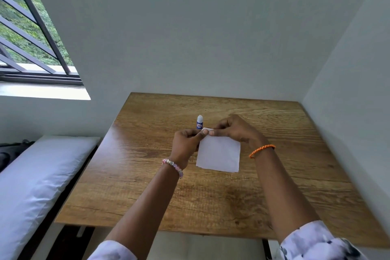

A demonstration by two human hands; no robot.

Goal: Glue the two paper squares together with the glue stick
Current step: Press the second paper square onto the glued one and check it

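White paper squares (219, 154) lie stacked near the middle of the wooden table (147, 175); I cannot tell the two sheets apart except at the far left corner. My left hand (186, 145) and my right hand (234, 131) both pinch that far left corner, thumbs close together. A blue glue stick (199, 122) with a white cap stands upright just behind the paper, apart from my hands.
The table sits in a corner with grey walls behind and to the right. A bed with a white pillow (38, 179) runs along the table's left side. A barred window (31, 34) is at the upper left.
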